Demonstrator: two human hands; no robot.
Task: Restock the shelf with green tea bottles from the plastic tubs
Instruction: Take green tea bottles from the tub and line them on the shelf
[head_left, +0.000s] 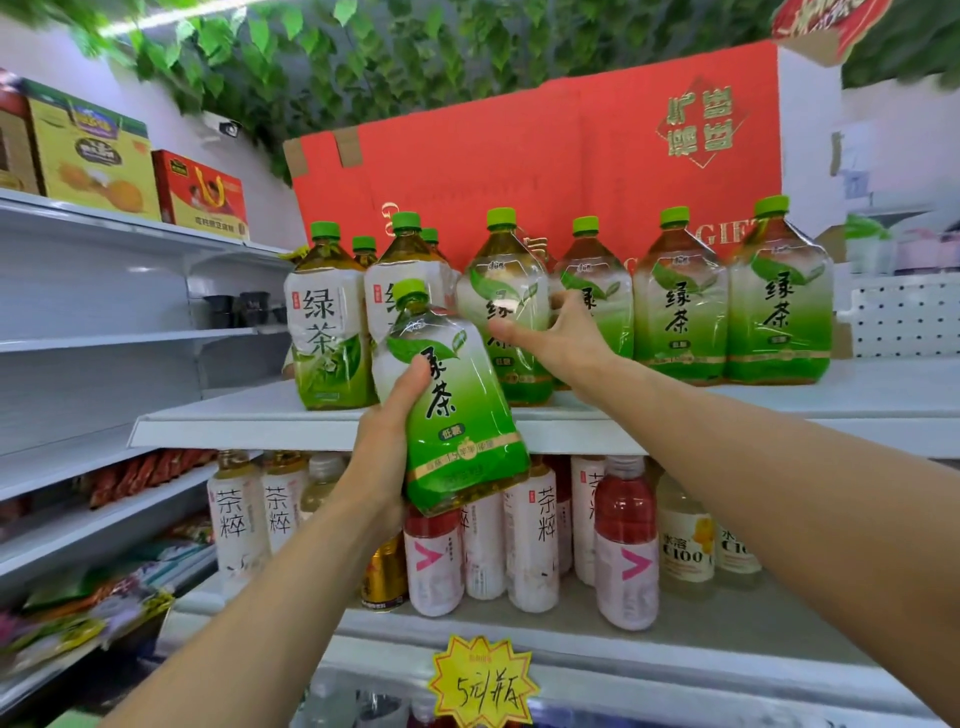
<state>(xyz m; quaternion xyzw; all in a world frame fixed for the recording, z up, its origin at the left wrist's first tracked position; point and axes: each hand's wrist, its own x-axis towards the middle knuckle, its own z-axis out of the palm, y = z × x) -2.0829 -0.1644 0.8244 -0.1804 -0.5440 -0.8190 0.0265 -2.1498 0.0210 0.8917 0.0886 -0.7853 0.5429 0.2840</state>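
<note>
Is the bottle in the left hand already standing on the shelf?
No, the left hand holds the bottle tilted in front of the shelf.

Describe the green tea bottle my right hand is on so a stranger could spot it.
Find the big red carton on the upper shelf; a row of green-capped tea bottles stands before it. The middle bottle is the one the right hand grips, upright on the shelf, unlike the tilted bottle in the left hand.
</note>
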